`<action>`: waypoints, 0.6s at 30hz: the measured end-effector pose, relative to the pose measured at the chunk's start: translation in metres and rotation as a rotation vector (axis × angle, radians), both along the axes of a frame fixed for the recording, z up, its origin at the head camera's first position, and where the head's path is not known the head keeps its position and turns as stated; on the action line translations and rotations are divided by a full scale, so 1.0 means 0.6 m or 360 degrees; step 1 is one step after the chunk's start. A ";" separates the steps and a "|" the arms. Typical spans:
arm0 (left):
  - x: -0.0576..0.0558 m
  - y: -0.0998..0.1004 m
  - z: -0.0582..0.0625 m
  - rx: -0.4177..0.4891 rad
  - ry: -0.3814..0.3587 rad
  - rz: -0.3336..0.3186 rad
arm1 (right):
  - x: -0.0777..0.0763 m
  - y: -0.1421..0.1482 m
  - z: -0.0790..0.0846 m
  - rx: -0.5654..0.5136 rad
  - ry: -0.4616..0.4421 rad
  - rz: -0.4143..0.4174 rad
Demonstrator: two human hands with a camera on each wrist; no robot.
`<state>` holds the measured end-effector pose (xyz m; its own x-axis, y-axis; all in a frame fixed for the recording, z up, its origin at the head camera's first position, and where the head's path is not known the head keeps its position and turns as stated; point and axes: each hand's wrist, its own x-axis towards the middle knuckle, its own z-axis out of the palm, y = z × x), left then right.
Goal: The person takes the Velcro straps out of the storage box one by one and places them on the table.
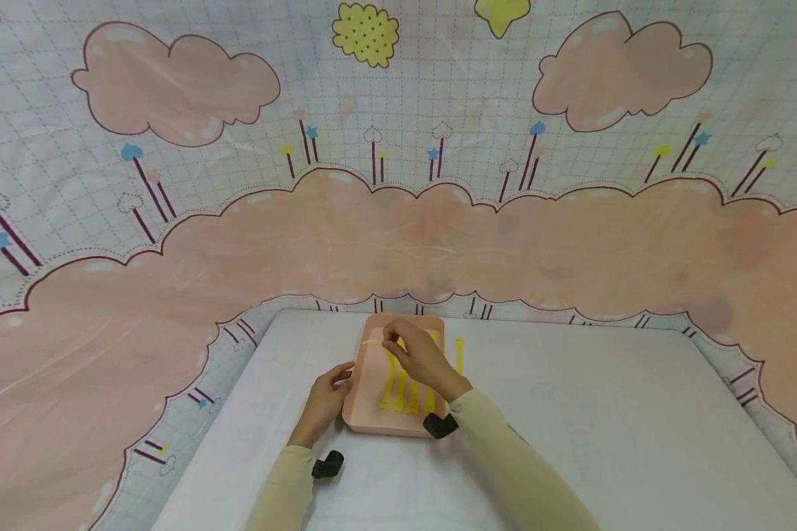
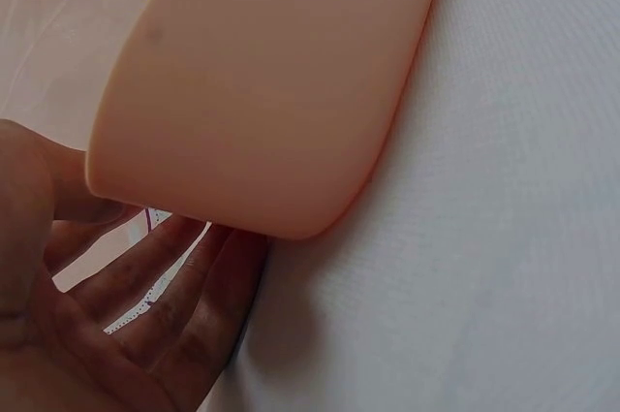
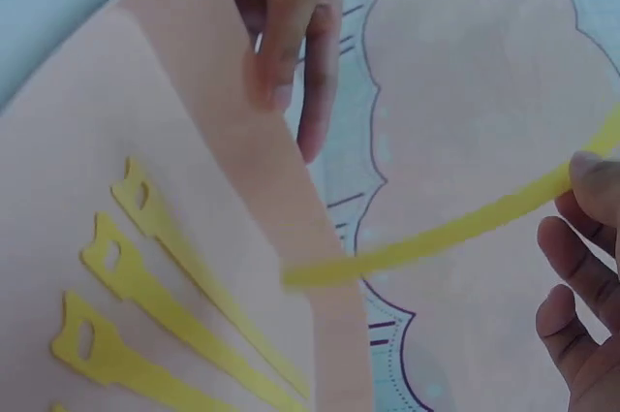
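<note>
A yellow hook-and-loop cable tie (image 3: 436,237) is pinched between the thumb and fingers of my right hand (image 1: 418,358), its free end stretching over the tray's left rim. The hand is above the pink tray (image 1: 365,405). Beside the tray's left side is my left hand (image 1: 325,402), fingers relaxed and thumb at the outside of the rim in the left wrist view. Several more yellow cable ties (image 3: 145,344) lie in a row inside the tray, their slotted heads toward the near end. My right hand and wrist hide part of them in the head view.
Another yellow cable tie (image 1: 460,358) lies on the white table (image 1: 604,413), just right of the tray. Behind the table hangs a curtain (image 1: 405,243) printed with clouds and stars. Black wrist cameras sit at both cuffs.
</note>
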<state>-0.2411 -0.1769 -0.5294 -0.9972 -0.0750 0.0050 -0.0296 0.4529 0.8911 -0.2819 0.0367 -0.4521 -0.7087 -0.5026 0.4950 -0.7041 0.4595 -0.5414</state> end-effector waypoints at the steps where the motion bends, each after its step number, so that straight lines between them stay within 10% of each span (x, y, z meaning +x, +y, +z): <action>1: 0.000 0.000 0.000 -0.0002 0.0000 0.0000 | 0.002 0.000 0.000 -0.0040 -0.0027 -0.0011; 18: -0.001 0.001 0.001 -0.0011 0.0000 0.0003 | 0.008 0.034 -0.004 -0.0501 -0.0383 -0.0151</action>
<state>-0.2417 -0.1761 -0.5286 -0.9970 -0.0769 0.0052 -0.0307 0.4588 0.8880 -0.2768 0.0573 -0.4547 -0.8591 -0.2797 0.4287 -0.5026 0.3017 -0.8102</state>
